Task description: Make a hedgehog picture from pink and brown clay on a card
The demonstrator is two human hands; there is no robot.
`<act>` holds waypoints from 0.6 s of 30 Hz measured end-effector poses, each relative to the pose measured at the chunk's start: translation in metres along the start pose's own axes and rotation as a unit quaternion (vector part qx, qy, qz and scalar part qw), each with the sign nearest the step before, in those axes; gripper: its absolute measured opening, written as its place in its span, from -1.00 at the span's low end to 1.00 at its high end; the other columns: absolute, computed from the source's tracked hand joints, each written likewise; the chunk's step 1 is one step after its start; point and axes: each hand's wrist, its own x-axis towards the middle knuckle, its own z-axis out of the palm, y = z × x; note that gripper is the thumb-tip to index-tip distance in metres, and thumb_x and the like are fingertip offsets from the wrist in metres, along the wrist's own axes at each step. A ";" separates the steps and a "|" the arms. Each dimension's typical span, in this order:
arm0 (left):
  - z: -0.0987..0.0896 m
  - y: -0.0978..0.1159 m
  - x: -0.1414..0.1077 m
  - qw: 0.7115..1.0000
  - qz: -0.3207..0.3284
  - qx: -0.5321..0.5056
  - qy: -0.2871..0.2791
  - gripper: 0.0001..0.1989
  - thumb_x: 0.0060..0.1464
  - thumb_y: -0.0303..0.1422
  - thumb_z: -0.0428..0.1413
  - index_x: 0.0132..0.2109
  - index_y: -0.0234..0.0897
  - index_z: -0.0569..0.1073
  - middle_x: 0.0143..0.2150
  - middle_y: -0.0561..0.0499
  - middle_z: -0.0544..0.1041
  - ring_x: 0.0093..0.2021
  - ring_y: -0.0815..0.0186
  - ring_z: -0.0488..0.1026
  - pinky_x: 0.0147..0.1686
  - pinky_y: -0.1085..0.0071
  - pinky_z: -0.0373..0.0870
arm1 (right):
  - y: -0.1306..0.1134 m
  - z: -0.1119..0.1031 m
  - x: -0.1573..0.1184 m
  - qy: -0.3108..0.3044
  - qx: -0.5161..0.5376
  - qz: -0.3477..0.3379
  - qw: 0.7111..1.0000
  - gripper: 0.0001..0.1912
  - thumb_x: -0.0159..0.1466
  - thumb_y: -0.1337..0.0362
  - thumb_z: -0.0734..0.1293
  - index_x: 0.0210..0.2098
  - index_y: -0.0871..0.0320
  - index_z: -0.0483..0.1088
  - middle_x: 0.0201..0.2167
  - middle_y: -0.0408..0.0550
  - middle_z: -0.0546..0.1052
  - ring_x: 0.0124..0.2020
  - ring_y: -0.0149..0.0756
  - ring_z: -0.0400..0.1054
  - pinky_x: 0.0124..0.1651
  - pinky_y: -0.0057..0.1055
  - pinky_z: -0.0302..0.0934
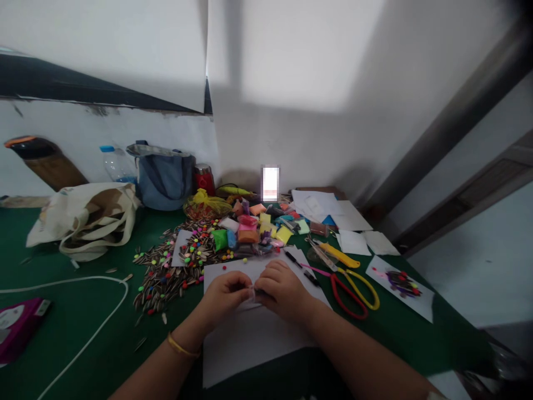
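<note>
Over the white paper sheets (pixel 250 353) at the middle of the green table, both hands meet at a small pale, see-through item (pixel 251 294). My left hand (pixel 227 294), with a yellow bangle on its wrist, pinches the item from the left between thumb and fingers. From the right, my right hand (pixel 281 289) has its fingers curled down against the same item. Its exact shape is mostly hidden by the fingers. A small red ball (pixel 224 268) lies on the paper just beyond my left hand.
Sunflower seeds (pixel 162 283) mixed with coloured balls spread left of the paper. Behind are clay packets (pixel 248 234). Scissors (pixel 350 297), black pens (pixel 311 278), a yellow cutter (pixel 341 255) and a decorated card (pixel 402 286) lie right. Bags (pixel 164 178) and a white cable (pixel 112 316) are left.
</note>
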 end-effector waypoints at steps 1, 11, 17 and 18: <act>0.000 0.000 0.000 1.000 0.009 0.004 0.003 -0.84 -0.05 -0.28 0.21 -0.42 -0.30 0.48 -0.44 0.04 0.49 -0.38 0.34 0.40 -0.32 0.42 0.38 | 0.001 0.000 0.000 0.001 0.003 0.009 1.000 -0.85 0.31 0.16 0.29 -0.27 0.11 0.36 -0.35 -0.07 0.46 -0.26 -0.25 0.25 -0.13 -0.26 0.08; -0.002 -0.009 0.003 0.993 -0.004 -0.016 0.117 -0.80 0.02 -0.23 0.18 -0.33 -0.30 0.47 -0.42 0.05 0.47 -0.39 0.35 0.41 -0.39 0.44 0.39 | 0.023 -0.016 -0.005 0.058 -0.100 0.167 0.979 -0.94 0.25 0.33 0.25 -0.27 0.15 0.34 -0.32 -0.01 0.41 -0.20 -0.17 0.26 -0.01 -0.18 0.02; -0.004 -0.011 0.004 0.991 -0.007 -0.028 0.127 -0.79 0.02 -0.22 0.17 -0.33 -0.30 0.45 -0.43 0.06 0.43 -0.40 0.37 0.38 -0.40 0.46 0.34 | 0.048 -0.017 -0.014 0.039 -0.190 0.262 0.945 -0.83 0.16 0.36 0.32 -0.22 0.12 0.44 -0.28 0.01 0.44 -0.16 -0.10 0.27 0.05 -0.10 -0.04; -0.004 -0.011 0.004 0.991 -0.010 -0.027 0.129 -0.79 0.02 -0.22 0.17 -0.33 -0.30 0.45 -0.43 0.06 0.43 -0.40 0.37 0.38 -0.40 0.46 0.34 | 0.049 -0.017 -0.015 0.036 -0.195 0.271 0.942 -0.77 0.17 0.35 0.32 -0.15 0.12 0.44 -0.26 0.02 0.45 -0.14 -0.09 0.28 0.06 -0.10 -0.04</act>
